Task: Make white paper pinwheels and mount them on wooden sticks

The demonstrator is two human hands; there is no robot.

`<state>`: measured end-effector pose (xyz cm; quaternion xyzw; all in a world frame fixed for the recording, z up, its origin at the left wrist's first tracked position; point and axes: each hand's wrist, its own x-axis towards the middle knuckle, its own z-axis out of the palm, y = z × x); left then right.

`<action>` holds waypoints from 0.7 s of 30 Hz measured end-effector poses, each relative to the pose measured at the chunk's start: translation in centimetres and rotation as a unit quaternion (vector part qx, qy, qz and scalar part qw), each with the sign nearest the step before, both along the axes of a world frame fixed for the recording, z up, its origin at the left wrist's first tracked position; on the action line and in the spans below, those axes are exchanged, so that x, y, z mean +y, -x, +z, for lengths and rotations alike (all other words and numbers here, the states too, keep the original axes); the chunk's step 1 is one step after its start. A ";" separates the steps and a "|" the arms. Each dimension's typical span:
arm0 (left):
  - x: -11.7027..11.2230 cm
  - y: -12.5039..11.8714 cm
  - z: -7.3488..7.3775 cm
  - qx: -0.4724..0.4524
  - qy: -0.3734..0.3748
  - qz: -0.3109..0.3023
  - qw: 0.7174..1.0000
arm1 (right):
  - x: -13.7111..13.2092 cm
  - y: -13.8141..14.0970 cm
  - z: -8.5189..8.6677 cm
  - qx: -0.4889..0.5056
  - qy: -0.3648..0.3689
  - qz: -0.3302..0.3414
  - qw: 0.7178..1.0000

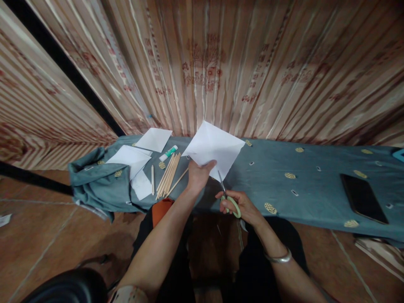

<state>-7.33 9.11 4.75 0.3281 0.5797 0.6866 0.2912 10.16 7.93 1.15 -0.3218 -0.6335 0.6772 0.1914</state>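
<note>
My left hand [201, 174] grips a square white sheet of paper [213, 145] near its lower corner, with the thumb on top. The sheet is held up above the cloth, one corner pointing away from me. In my right hand [240, 204] is a pair of scissors [233, 207] with pale green handles. Their blades point up and away and meet the paper's lower edge, just right of my left thumb. Whether the blades are apart is too small to tell. The fingers of my left hand beneath the sheet are hidden.
A grey-green patterned cloth [268, 181] covers the narrow table. Left of the paper lie a glue stick [168, 153], several thin wooden sticks [168, 176], a white pencil-like stick [153, 180] and more white paper [128, 158]. A dark phone [364, 198] rests at right. Behind hangs a striped curtain [208, 63].
</note>
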 end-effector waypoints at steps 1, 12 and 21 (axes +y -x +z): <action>0.0 0.0 0.0 0.000 0.002 0.000 1.000 | 0.0 0.0 0.0 0.000 0.000 0.000 1.000; -0.1 0.0 0.1 -0.003 0.006 -0.004 1.000 | -0.1 0.1 -0.1 0.000 0.004 -0.007 1.000; 0.0 0.0 0.2 -0.003 -0.008 0.000 1.000 | -0.1 0.3 0.3 0.001 0.034 -0.028 0.999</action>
